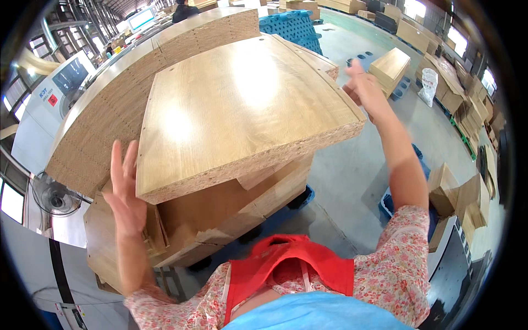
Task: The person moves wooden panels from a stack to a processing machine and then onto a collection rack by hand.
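Note:
A light wood-grain chipboard panel (242, 115) lies on top of more panels in front of me, its raw edge turned toward me. Small holes show near its corners, and a groove runs along its right side. My left hand (126, 192) is upright beside the panel's near left corner, fingers stretched and apart; whether it touches the edge I cannot tell. Off the right edge, my right hand (364, 91) is raised with fingers spread, slightly blurred, holding nothing. Beneath the panel is a stack of wood-grain boards (275, 190) around a brown recessed surface (198, 212).
Long stacked boards (104, 115) curve along the left and far side. A blue plastic pallet (291, 30) stands behind. To the left are a fan (55, 201) and a white machine (52, 110). Board stacks (390, 69) and a white bag (428, 85) stand at right.

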